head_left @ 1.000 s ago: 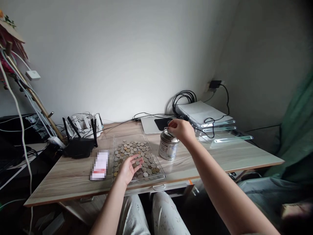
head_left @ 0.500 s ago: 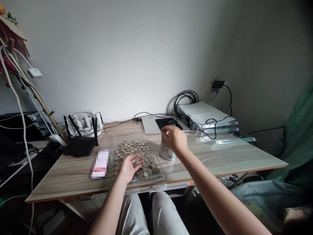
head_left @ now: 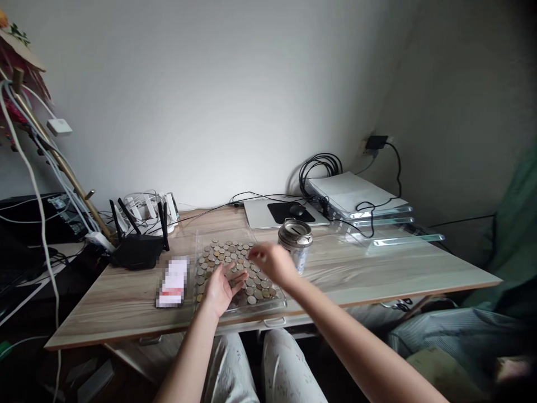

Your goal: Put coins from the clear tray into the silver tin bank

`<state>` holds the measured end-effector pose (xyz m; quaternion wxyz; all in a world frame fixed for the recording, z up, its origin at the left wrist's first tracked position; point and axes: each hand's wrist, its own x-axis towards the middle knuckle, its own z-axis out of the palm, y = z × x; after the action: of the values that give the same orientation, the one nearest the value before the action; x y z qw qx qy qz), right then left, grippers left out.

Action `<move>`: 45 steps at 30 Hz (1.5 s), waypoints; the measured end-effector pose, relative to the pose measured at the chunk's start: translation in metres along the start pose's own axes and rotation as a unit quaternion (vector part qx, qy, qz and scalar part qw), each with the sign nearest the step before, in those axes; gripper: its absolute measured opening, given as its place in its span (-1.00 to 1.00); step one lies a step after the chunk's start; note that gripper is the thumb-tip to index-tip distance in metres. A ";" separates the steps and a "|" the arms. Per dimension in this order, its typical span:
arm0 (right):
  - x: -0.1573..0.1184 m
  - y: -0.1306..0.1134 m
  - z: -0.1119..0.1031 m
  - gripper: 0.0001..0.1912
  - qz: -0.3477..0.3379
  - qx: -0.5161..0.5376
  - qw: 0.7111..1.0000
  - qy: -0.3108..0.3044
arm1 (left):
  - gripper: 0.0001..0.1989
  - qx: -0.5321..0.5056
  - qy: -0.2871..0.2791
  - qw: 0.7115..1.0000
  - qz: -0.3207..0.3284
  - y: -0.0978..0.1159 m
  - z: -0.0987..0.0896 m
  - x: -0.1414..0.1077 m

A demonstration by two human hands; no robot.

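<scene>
One coin tray (head_left: 274, 304), one can (head_left: 299, 239); left hand (head_left: 220, 292), fingers (head_left: 240, 276) apart; right hand (head_left: 276, 264), fingers unclear.

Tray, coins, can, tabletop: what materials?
Tray: probably clear glossy plastic; see-through walls with highlights, though glass isn't ruled out.
Coins: metal, mostly dull silver-grey, some yellowish.
Can: likely tinplate; shiny grey slotted lid, printed-looking side.
Tabletop: wood-look, perhaps laminate; streaky pale grain, soft sheen, contrasting brown edge.
</scene>
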<state>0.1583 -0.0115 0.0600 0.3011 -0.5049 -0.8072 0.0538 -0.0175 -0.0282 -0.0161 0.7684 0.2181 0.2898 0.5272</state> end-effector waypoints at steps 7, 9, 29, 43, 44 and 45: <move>0.027 0.075 -0.080 -0.84 0.190 -0.107 0.972 0.082 | -0.53 0.017 -0.004 1.000 -0.002 0.002 0.001 -0.003; 0.029 0.081 -0.082 -0.86 0.210 -0.146 0.965 0.054 | -0.53 0.020 0.000 1.000 0.000 0.003 0.002 -0.004; -0.011 -0.031 0.038 -0.77 -0.120 -0.130 0.979 -0.097 | -0.69 -0.026 0.021 0.999 0.002 0.002 -0.001 -0.001; 0.028 0.069 -0.076 -0.74 0.228 -0.250 0.941 0.012 | -0.60 0.109 0.013 0.993 0.042 0.001 0.000 -0.005; 0.027 0.064 -0.076 -0.74 0.222 -0.251 0.942 0.021 | -0.60 0.128 0.024 0.990 0.052 0.000 0.002 -0.006; 0.025 0.058 -0.074 -0.72 0.210 -0.251 0.944 0.042 | -0.60 0.157 0.041 0.984 0.070 -0.001 0.003 -0.006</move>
<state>0.2359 0.0214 0.1089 0.1804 -0.7239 -0.6568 -0.1096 -0.0162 -0.0345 -0.0134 0.6735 0.3336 0.3844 0.5361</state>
